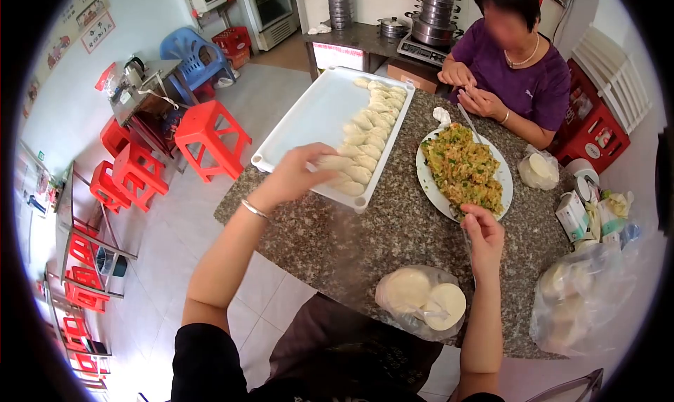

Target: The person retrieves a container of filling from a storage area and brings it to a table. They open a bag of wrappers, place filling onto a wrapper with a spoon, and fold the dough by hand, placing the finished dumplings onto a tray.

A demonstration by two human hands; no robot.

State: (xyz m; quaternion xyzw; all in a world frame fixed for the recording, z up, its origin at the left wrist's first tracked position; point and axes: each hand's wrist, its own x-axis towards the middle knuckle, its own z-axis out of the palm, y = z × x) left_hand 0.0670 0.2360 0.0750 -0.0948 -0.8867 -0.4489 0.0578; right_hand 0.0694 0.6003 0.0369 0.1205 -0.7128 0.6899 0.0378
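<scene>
My left hand [298,170] reaches over the white tray [295,118], thumb and fingers around the end of a pale dumpling [335,163]; both are slightly blurred. More folded dumplings [372,125] lie in overlapping rows along the tray's right side. At the near edge of the plate [430,191], my right hand [483,237] is closed on a thin utensil, mostly hidden by the fingers. Chopped, green-flecked filling [463,167] is heaped on that plate. Between my forearms, round dough wrappers [411,290] sit in an open plastic bag on the speckled stone table [316,240].
Across the table a person in a purple shirt [523,79] works with both hands near a second bag of wrappers [539,169]. A large plastic bag [572,297] and tissue packs [574,216] stand at right. Red stools [210,132] are on the left floor; steamers [435,16] stand behind.
</scene>
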